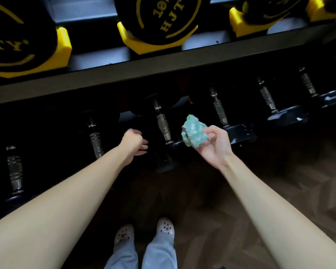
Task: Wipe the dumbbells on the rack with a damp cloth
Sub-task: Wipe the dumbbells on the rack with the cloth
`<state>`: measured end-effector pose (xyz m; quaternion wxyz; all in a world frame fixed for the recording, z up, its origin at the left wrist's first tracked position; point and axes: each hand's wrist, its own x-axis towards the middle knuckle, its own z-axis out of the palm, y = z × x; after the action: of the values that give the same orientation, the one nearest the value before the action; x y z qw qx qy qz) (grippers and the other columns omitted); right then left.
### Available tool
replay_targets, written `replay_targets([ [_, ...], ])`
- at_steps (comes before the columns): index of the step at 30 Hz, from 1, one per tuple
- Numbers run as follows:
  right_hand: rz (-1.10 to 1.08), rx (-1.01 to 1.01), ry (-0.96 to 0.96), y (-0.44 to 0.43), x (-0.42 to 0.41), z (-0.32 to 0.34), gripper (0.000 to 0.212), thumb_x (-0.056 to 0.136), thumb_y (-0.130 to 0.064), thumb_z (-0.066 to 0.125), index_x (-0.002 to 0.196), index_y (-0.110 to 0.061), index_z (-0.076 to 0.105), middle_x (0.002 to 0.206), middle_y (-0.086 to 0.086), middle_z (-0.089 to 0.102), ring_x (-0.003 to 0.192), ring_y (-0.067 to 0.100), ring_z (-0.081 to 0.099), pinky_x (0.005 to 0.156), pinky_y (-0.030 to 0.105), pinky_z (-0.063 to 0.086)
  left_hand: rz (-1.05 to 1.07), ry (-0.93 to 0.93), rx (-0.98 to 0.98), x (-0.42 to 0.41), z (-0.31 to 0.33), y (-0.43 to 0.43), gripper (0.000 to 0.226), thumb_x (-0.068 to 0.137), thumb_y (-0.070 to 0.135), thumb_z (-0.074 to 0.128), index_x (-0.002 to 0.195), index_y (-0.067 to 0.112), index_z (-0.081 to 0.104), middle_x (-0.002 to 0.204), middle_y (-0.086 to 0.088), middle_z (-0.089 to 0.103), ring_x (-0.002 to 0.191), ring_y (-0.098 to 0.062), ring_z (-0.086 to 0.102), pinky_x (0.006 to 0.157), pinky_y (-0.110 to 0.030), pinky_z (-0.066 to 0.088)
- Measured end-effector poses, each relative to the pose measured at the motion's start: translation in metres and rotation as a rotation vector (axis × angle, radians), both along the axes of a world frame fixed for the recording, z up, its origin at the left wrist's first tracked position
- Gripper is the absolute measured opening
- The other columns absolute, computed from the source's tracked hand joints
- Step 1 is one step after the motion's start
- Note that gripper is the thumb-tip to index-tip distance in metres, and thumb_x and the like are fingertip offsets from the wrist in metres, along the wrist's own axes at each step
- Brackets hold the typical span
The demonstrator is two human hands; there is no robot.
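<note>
— Where is the cloth seen?
— A crumpled green cloth (193, 133) is pinched between the thumb and curled fingers of the right hand (213, 144), palm turned up, at the front edge of the lower tier of the black metal rack (124, 82).

— And the left hand (134, 142)?
— It is held just left of the cloth, fingers loosely curled. Nothing is gripped; whether anything is touched cannot be told.

— What is carried by the rack?
— Black dumbbells with ribbed metal handles (218, 107) are laid side by side along the lower tier, handles pointing to the front edge. On the upper tier, a black round dumbbell lettered in yellow (159, 20) is seated in yellow cradles (63, 45).
</note>
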<state>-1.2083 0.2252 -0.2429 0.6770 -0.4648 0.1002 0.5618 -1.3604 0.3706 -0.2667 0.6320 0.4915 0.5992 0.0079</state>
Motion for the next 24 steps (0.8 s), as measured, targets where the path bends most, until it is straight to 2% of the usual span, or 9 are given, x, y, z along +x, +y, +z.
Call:
replay_targets([
  [2,-0.016,0.002,-0.013,0.003,0.018,-0.002,0.044,0.071,0.0,0.046,0.115,-0.001,0.052,0.115,0.018,0.062,0.103,0.028,0.061,0.089,0.031,0.051,-0.012,0.0,0.005,0.013,-0.001,0.002,0.044,0.093,-0.005,0.03,0.136,0.004,0.035,0.118,-0.022,0.056,0.087,-0.023,0.058,0.071,-0.033,0.052],
  [4,-0.045,-0.074,-0.088,0.013,0.035,-0.008,0.03,0.082,0.009,0.035,0.104,-0.002,0.054,0.107,0.014,0.062,0.097,0.023,0.06,0.087,0.029,0.05,-0.013,0.006,0.012,0.026,-0.005,0.006,0.043,0.093,-0.004,0.031,0.135,0.005,0.036,0.11,-0.017,0.056,0.083,-0.021,0.058,0.072,-0.033,0.052],
  [6,-0.07,-0.162,-0.198,0.023,0.047,-0.015,0.026,0.087,0.01,0.034,0.096,-0.003,0.056,0.104,0.012,0.06,0.092,0.02,0.059,0.085,0.029,0.049,-0.012,0.01,0.01,0.035,-0.008,0.009,0.04,0.094,-0.001,0.031,0.133,0.007,0.037,0.107,-0.015,0.056,0.081,-0.021,0.058,0.069,-0.029,0.05],
  [9,0.046,-0.317,-0.435,0.036,0.057,-0.037,0.028,0.089,0.005,0.042,0.11,-0.011,0.053,0.1,0.004,0.06,0.09,0.015,0.058,0.08,0.027,0.049,0.001,0.032,0.001,0.042,-0.018,0.011,0.038,0.095,0.001,0.03,0.131,0.007,0.039,0.105,-0.014,0.057,0.082,-0.022,0.058,0.066,-0.027,0.048],
  [12,0.204,-0.542,-0.72,0.043,0.057,-0.059,0.043,0.087,-0.003,0.056,0.127,-0.012,0.044,0.112,0.008,0.058,0.101,0.021,0.056,0.089,0.033,0.045,-0.009,0.058,-0.004,0.041,-0.028,0.011,0.038,0.096,0.001,0.031,0.132,0.006,0.038,0.106,-0.014,0.056,0.093,-0.025,0.057,0.066,-0.026,0.047],
  [16,0.466,-0.79,-0.993,0.042,0.053,-0.075,0.042,0.085,-0.006,0.059,0.125,-0.007,0.044,0.117,0.017,0.057,0.108,0.032,0.054,0.086,0.032,0.042,-0.005,0.085,-0.021,0.041,-0.035,0.013,0.038,0.096,0.001,0.033,0.133,0.006,0.037,0.114,-0.019,0.058,0.094,-0.025,0.056,0.071,-0.031,0.048],
  [18,0.585,-0.839,-1.031,0.04,0.053,-0.077,0.039,0.084,-0.004,0.058,0.122,-0.006,0.048,0.117,0.018,0.058,0.109,0.034,0.054,0.084,0.031,0.042,-0.013,0.089,-0.026,0.042,-0.035,0.013,0.037,0.096,0.002,0.033,0.133,0.006,0.037,0.117,-0.02,0.058,0.094,-0.025,0.056,0.068,-0.029,0.047],
  [21,0.556,-0.853,-0.947,0.037,0.055,-0.073,0.035,0.08,-0.002,0.059,0.115,-0.005,0.056,0.112,0.019,0.061,0.106,0.033,0.055,0.083,0.031,0.043,-0.041,0.08,-0.039,0.044,-0.033,0.012,0.035,0.097,0.004,0.032,0.133,0.005,0.037,0.107,-0.016,0.056,0.093,-0.025,0.055,0.064,-0.024,0.044],
  [24,0.567,-0.807,-0.946,0.038,0.05,-0.063,0.03,0.079,-0.005,0.06,0.109,-0.007,0.063,0.1,0.014,0.063,0.099,0.029,0.057,0.078,0.028,0.042,-0.063,0.093,-0.073,0.044,-0.03,0.008,0.035,0.099,0.005,0.029,0.133,0.003,0.037,0.115,-0.021,0.058,0.09,-0.025,0.055,0.062,-0.023,0.042],
])
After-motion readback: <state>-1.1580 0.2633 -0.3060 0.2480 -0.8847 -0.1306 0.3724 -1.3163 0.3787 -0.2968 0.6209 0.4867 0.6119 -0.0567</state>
